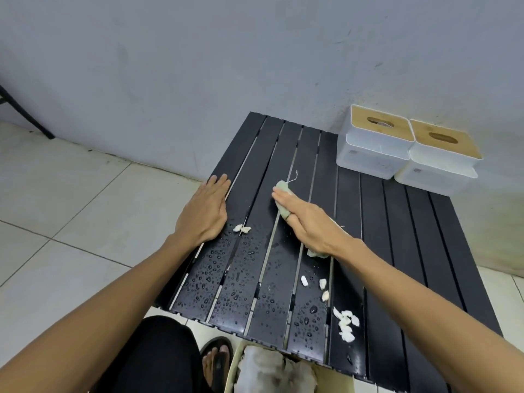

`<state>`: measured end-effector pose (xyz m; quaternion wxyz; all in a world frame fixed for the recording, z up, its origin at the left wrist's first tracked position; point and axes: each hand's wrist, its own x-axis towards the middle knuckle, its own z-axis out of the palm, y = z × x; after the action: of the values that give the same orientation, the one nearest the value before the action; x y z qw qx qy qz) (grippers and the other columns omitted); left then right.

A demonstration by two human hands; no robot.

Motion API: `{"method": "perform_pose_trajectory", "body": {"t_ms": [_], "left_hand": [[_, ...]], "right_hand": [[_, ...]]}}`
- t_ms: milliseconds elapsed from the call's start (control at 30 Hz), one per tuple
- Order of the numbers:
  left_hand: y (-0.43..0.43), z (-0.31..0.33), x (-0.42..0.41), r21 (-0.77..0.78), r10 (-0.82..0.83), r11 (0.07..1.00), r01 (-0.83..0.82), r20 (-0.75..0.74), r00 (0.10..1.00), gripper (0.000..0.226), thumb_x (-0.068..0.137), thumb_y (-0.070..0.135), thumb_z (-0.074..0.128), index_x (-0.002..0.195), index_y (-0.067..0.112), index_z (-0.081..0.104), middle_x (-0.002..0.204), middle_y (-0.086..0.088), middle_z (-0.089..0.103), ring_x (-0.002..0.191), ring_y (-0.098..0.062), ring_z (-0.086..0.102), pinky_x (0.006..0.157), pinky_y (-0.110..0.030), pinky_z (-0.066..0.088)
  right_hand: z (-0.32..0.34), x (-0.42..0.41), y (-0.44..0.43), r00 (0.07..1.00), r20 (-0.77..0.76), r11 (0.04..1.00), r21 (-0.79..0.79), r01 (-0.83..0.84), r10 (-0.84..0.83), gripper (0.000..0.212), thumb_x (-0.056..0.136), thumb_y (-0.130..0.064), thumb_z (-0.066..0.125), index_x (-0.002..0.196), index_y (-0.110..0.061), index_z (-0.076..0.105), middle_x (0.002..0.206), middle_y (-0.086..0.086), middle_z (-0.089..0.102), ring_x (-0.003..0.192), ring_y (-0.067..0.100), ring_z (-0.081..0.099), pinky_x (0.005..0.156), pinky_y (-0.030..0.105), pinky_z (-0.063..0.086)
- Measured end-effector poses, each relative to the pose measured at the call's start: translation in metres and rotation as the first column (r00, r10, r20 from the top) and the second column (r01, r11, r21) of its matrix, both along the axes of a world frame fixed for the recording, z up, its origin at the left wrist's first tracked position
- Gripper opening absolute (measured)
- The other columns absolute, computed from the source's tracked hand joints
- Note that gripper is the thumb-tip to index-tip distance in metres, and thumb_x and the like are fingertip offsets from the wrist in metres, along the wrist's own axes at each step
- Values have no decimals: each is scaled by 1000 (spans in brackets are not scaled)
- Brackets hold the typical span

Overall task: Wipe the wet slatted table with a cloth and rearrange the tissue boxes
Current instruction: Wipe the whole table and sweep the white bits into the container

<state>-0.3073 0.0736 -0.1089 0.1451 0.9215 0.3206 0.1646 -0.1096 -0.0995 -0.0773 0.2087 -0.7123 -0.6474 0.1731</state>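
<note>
The black slatted table (402, 251) lies low over the tiled floor, with water drops over its near left part. My right hand (309, 222) presses flat on a pale green cloth (283, 191) in the middle of the table; the cloth shows at the fingertips and under the wrist. My left hand (205, 211) rests flat and open on the table's left edge. Two white tissue boxes with wooden lids stand side by side at the table's far right corner against the wall, the left tissue box (374, 140) and the right tissue box (442, 157).
Small white scraps (347, 321) lie on the near slats, with more by my left hand. A box of crumpled white material (272, 370) sits on the floor at the table's near edge, beside my sandalled foot (217, 361). A grey wall runs behind.
</note>
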Motion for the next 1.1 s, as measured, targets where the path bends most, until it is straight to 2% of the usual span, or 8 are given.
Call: {"method": "perform_pose_trajectory", "body": {"t_ms": [167,300,400,500,600,667,900,1100], "left_hand": [[0,-2,0,8,4,1000,-4,13,1000,50,99,9,32,149,7,32,158,-8,27,147,-25,19,121,-31,8],[-2,-2,0,9,5,1000,-5,28,1000,50,100,11,31,150,8,31,158,-7,26,148,-24,18,121,-29,7],[-1,-3,0,-10,20,1000,-19,53,998,50,100,11,31,149,8,31,158,-7,26,148,-21,18,120,-27,6],[-1,-3,0,-43,44,998,-40,98,994,48,100,9,30,147,8,36,157,-6,30,147,-19,20,120,-25,6],[-2,-3,-1,-76,59,996,-49,133,989,48,99,6,30,146,7,39,156,-5,33,147,-17,21,119,-23,6],[-1,-1,-2,-98,76,993,-61,160,984,47,99,6,29,145,8,40,155,-4,34,146,-16,22,117,-22,8],[-3,2,-3,-221,150,970,-106,195,969,47,101,11,28,147,16,38,155,-3,36,142,-19,31,113,-32,24],[-3,2,-4,-258,179,957,-131,173,969,50,99,10,28,147,21,37,153,-7,38,139,-25,37,112,-42,32]], "right_hand": [[0,-21,-42,952,-15,952,-9,-306,306,61,93,-8,30,153,-14,37,162,-3,31,150,9,25,124,33,22],[5,-3,-28,988,-153,978,204,34,-2,62,92,-8,30,149,-26,45,147,3,52,127,18,58,108,38,45],[15,22,13,944,-241,937,214,277,-224,60,97,-5,32,155,-19,34,163,-5,26,147,4,28,123,31,23],[7,38,59,930,-132,937,29,349,-343,65,102,-33,37,160,-24,10,168,-4,-8,155,20,3,125,44,14],[-14,34,85,881,87,880,-61,472,-466,77,99,-58,32,160,-18,9,168,8,-8,153,35,-9,124,52,4],[-16,25,89,874,63,874,-37,485,-482,75,100,-55,34,160,-14,12,168,9,-3,154,31,-6,123,53,12],[-3,-16,69,990,137,997,-63,34,-26,65,106,-49,27,160,-18,10,168,-2,3,155,17,-2,126,41,6],[-1,-46,34,937,126,945,-43,-324,327,57,109,-42,23,160,-19,12,167,-8,9,153,4,-4,125,29,4]]}}
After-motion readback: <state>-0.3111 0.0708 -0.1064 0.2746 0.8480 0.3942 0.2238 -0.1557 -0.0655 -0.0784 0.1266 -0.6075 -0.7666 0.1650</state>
